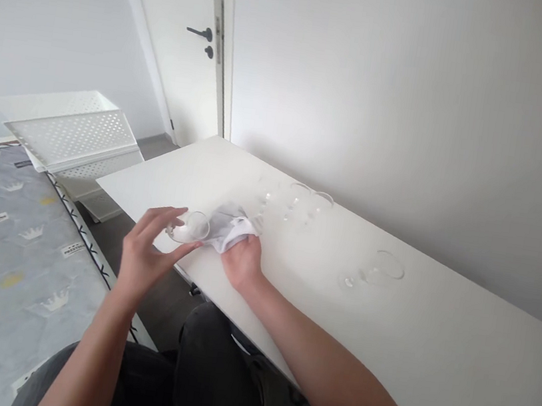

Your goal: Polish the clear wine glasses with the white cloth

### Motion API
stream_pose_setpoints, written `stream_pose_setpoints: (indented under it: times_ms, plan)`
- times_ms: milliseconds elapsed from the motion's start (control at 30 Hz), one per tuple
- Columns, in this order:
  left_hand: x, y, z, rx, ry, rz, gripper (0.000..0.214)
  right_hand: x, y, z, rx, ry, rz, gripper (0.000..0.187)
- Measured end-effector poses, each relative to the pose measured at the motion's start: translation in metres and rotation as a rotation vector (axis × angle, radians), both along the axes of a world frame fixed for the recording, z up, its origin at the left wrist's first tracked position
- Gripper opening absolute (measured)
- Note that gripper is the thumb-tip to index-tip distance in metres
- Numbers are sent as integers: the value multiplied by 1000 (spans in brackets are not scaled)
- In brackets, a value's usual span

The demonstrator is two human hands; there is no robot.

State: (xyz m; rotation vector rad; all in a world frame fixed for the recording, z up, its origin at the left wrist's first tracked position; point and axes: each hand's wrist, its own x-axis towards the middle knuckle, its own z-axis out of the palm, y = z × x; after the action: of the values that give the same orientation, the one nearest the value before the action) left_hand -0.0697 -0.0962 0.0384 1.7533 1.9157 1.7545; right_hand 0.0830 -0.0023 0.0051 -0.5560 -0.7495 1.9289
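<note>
My left hand (148, 243) holds a clear drinking glass (198, 225) between thumb and fingers, tilted over the table's front edge. A white cloth (232, 232) is bunched in my right hand (243, 265), right up against the glass. Part of the glass may be hidden by the cloth; I cannot tell how far it reaches inside or around it. Farther back on the white table (430, 360), several clear glasses (296, 200) stand close together, with faint outlines. Another clear glass (377, 270) is apart from them, to the right.
The table's long back edge runs along a white wall (391, 99). To the left are a white perforated rack (77, 129) and a grey mattress (15, 261) with crown prints. A white door (178, 2) with a black handle (201, 33) is behind. My legs are below the front edge.
</note>
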Motion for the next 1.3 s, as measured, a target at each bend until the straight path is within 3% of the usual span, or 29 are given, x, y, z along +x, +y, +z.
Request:
stream_pose_setpoints:
  times_ms: [200, 300, 400, 533, 700, 867, 933, 1033, 1100, 1167, 1300]
  plan:
    - [-5, 5, -44, -188, 284, 11, 46, -1, -9, 0, 73, -137, -22, 50]
    - [-1, 4, -56, -162, 348, 28, 42, -2, -17, -6, 171, -231, -29, 47]
    - [-3, 4, -60, -34, 361, 82, 42, -1, -22, -12, 317, -330, -126, 39]
    - [-10, 6, -58, 134, 447, 123, 49, 2, -23, -13, 505, -417, -194, 24]
    - [-11, 6, -53, 211, 507, 128, 51, 4, -29, -9, 652, -481, -199, 17]
    - [-5, 7, -55, 240, 514, 105, 49, 7, -33, -7, 590, -499, -88, 17]
    - [-5, 7, -54, 270, 557, 71, 49, 9, -33, -7, 550, -434, 24, 25]
    - [-9, 3, -48, 284, 619, -40, 49, 12, -33, -4, 561, -371, 204, 72]
    - [-13, -1, -42, 270, 648, -116, 49, 12, -33, -2, 587, -384, 250, 96]
    - [-17, -6, -34, 242, 684, -170, 49, 11, -33, 0, 627, -413, 221, 96]
    - [-29, -14, -19, 141, 743, -200, 49, 9, -28, -4, 619, -422, 163, 72]
